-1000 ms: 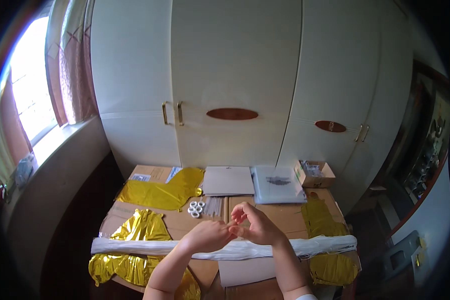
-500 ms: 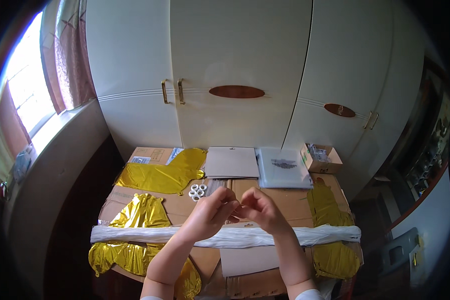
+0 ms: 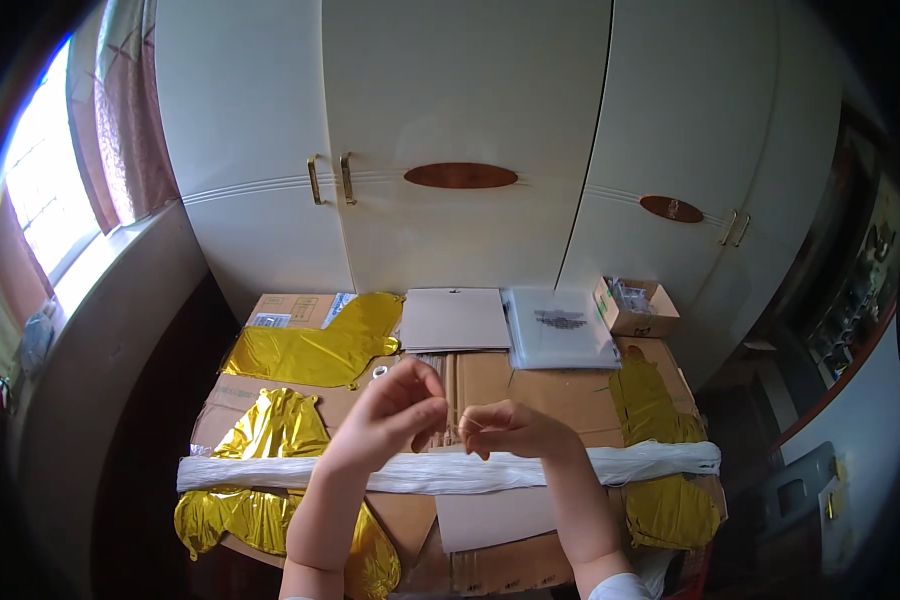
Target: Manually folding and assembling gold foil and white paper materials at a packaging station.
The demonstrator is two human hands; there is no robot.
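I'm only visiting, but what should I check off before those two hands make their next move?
1. Both hands visible: ok; the left hand and right hand are raised in front of the person.
2. Hands apart: ok; a narrow gap shows between them.
3. Something pinched in the fingers: cannot tell; anything there is too fine to make out.
4. White strand bundle laid out lengthwise: ok; it stretches from left to right.
5. Bundle clear of the gold foil pieces: not ok; it lies across foil at both ends.
6. Open box upright: ok; it stands at the far right.
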